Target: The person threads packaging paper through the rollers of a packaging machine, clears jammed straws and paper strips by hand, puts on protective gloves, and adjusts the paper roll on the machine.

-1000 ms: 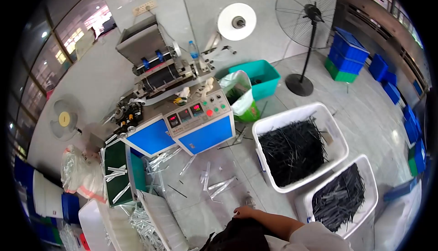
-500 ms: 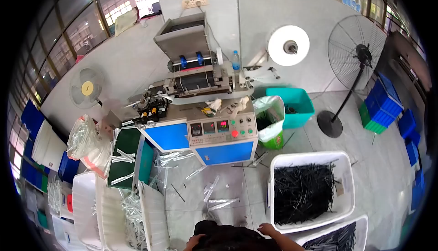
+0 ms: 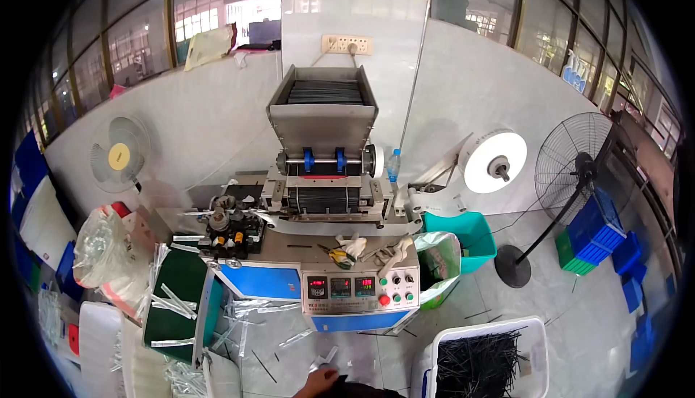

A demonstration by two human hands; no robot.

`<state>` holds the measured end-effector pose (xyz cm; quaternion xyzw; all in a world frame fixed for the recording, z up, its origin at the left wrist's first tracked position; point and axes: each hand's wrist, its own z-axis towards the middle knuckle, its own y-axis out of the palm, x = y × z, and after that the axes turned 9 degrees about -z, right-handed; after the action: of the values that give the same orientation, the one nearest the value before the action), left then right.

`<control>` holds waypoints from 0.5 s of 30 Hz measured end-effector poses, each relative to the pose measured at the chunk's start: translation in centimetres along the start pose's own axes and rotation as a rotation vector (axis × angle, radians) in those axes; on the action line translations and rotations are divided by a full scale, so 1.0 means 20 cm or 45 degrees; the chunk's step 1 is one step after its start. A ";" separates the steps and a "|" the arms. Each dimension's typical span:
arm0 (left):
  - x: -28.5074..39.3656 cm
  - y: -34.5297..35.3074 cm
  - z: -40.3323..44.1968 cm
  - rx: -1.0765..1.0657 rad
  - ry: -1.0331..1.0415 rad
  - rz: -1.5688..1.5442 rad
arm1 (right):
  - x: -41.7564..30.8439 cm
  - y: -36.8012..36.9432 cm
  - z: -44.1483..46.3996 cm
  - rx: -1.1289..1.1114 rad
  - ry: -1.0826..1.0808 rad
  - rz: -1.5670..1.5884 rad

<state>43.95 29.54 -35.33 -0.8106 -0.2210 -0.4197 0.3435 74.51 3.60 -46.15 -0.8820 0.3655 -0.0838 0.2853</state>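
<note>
Ahead and slightly right of the left hand point(image 3: 317, 382), whose grip could not be judged, the control panel point(image 3: 361, 301) stood, long axis crosswise.

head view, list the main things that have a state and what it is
left hand, partly in view; whether it holds anything, unclear
strips, loose on the floor
hopper, open-topped, loaded with dark sticks
three displays, lit
water bottle, upright, capped
white roll, mounted on spindle
yellow-handled tool, lying on the worktop
white bin, open, holding black sticks
right-hand teal bin, open
pedestal fan, standing; spinning or not, unclear
</note>
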 end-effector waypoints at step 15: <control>-0.33 -0.48 0.26 -0.100 -0.521 0.255 | -0.54 -2.77 -0.40 1.835 -0.604 0.138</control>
<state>36.85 39.30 -39.35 -0.9094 -0.1879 -0.2188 0.2998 96.97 39.26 -7.65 -0.4528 0.1920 -0.0958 0.8654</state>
